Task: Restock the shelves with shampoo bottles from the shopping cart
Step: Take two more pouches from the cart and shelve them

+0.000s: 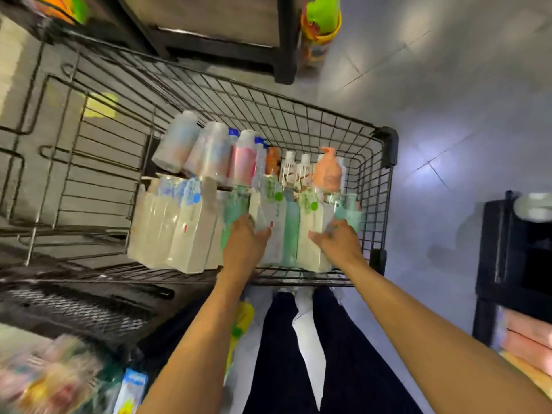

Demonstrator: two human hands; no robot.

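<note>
Head view — fingers (242,221) curled, left hand (245,239) grips left teal bottle (236,209), right hand (339,239) right teal bottle (352,216).

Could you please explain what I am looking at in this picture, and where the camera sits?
There is no machine here. The single picture comes from a wide-angle camera worn on a person's head and looking down, so the two bare arms entering from below are that person's own. A wire shopping cart stands in front of their legs on a tiled floor. It holds bottles: white packs and teal ones in the near row, with pastel ones and an orange pump bottle behind. The left hand lies on a teal bottle, and the right hand reaches the rightmost teal bottle. Motion blur hides whether either hand grips yet. A dark shelf frame stands beyond the cart.
</note>
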